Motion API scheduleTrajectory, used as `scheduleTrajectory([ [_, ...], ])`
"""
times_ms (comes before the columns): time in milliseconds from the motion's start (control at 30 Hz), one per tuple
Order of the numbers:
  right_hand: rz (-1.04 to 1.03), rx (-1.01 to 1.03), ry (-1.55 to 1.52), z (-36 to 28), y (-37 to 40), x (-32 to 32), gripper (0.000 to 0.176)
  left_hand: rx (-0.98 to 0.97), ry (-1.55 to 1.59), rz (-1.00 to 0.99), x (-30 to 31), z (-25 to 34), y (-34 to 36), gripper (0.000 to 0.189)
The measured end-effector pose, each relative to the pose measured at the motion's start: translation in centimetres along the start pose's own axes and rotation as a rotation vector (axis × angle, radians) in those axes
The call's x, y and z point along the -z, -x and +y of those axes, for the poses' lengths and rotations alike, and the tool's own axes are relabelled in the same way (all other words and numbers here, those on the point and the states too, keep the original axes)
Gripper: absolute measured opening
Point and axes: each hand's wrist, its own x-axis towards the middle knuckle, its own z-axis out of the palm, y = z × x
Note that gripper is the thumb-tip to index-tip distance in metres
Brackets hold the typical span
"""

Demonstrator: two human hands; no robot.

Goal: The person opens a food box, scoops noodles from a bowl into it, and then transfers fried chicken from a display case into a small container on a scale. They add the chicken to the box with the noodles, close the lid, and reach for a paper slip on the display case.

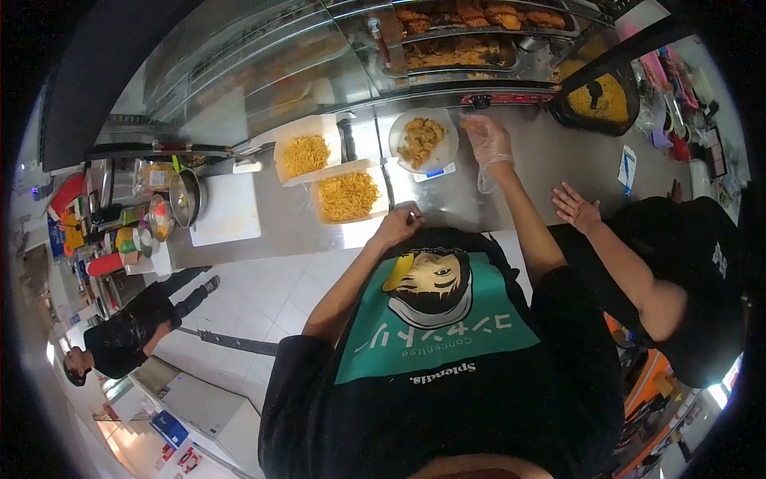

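My right hand, in a clear plastic glove, hovers just right of a white plate of fried, golden-brown chunks. Its fingers are loosely extended toward the plate, and I see nothing held in them. My bare left hand rests at the counter's front edge with its fingers curled in; I make out no object in it. Left of the plate stand two open paper boxes of yellow noodles, the farther noodles and the nearer noodles. A small blue-and-white packet lies by the plate's front rim.
A co-worker's hand is spread at the counter's right. Beyond it are a pen on paper and a black tub. A white cutting board and metal bowl stand left. A glass display case borders the back.
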Motion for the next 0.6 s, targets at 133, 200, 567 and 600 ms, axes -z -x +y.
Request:
scheduleTrajectory([
  [133, -0.226, -0.033, -0.038, -2.6, -0.1, -0.8, 0.019, 0.018, -0.023, -0.007, -0.3, -0.3, -0.1, 0.025],
  [200, -0.264, 0.106, 0.223, -4.5, -0.2, -0.3, 0.023, -0.033, -0.021, 0.017, -0.4, -0.6, -0.4, 0.025],
  [567, -0.699, 0.226, 0.853, -5.6, -1.7, -5.7, 0.036, -0.075, 0.013, 0.014, -0.1, -0.3, -0.5, 0.025],
  [600, -0.651, 0.231, 0.852, -5.4, -1.4, -5.9, 0.03, -0.074, 0.015, 0.018, -0.1, -0.4, -0.6, 0.025],
])
